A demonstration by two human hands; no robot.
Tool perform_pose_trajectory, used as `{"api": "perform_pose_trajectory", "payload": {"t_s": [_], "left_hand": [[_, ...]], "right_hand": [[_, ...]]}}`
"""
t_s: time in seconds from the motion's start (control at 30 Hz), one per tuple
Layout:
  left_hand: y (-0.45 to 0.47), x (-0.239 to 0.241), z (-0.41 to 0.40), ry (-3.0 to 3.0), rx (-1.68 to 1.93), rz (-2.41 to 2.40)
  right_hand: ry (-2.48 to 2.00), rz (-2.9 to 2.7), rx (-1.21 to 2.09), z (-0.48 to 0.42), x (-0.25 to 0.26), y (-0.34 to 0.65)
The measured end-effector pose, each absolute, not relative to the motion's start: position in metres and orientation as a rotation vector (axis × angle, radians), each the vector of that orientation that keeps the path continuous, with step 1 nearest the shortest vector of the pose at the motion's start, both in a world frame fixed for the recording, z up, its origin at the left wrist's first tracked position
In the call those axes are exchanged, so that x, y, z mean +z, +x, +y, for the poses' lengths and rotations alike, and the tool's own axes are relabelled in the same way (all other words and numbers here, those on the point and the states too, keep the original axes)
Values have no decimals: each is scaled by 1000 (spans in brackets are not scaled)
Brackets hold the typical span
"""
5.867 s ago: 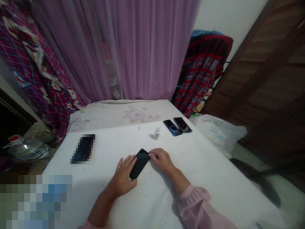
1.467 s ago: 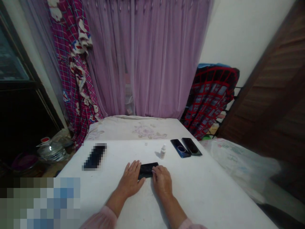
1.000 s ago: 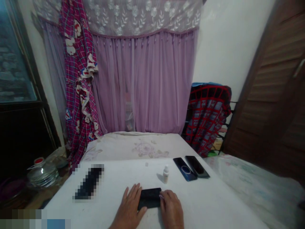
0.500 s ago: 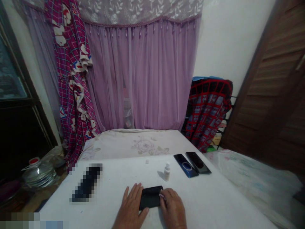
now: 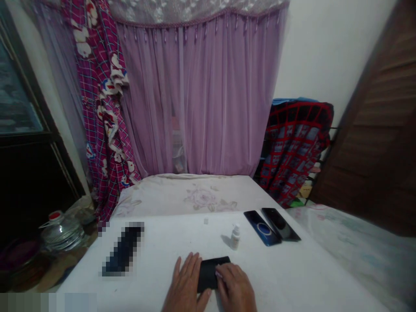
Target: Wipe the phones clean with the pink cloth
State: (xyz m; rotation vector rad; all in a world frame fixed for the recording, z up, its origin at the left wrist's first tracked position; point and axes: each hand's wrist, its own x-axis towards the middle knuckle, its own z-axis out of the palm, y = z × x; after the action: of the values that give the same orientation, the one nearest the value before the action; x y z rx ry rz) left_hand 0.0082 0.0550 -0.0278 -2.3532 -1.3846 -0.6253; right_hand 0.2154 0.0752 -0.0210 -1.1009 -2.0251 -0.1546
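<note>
A dark phone [image 5: 208, 277] lies flat on the white sheet between my hands. My left hand [image 5: 186, 281] rests palm down along its left side, fingers stretched out and thumb at its near edge. My right hand [image 5: 236, 287] is closed in a pinch over the phone's right part. A small pale, pinkish piece of cloth [image 5: 219, 274] shows at its fingertips against the phone; most of it is hidden by the fingers. Beyond the phone a small white bottle [image 5: 235, 237] stands upright, touched by neither hand.
A blue phone [image 5: 262, 229] and a dark phone [image 5: 281, 224] lie side by side at the right. A blurred-out dark object [image 5: 123, 251] lies at the left. On the floor stands a water jug [image 5: 61, 232]. Purple curtains [image 5: 221, 95] hang behind the bed.
The view has shifted slightly, so things sit further right. My right hand has moved left over the phone with the cloth. My left hand keeps its place beside the phone.
</note>
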Motion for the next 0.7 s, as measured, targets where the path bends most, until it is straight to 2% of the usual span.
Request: {"api": "perform_pose_trajectory", "payload": {"t_s": [0.33,0.57,0.7], "left_hand": [[7,-19,52,-2422,-675,-1396],[9,-16,48,-2445,-674,-1472],[9,-10,46,-2466,-663,-1490]], "right_hand": [[-1232,-1843,-230,75,-16,233],[-1095,-1953,-66,61,-2,207],[-1209,-1934,-46,58,2,205]]}}
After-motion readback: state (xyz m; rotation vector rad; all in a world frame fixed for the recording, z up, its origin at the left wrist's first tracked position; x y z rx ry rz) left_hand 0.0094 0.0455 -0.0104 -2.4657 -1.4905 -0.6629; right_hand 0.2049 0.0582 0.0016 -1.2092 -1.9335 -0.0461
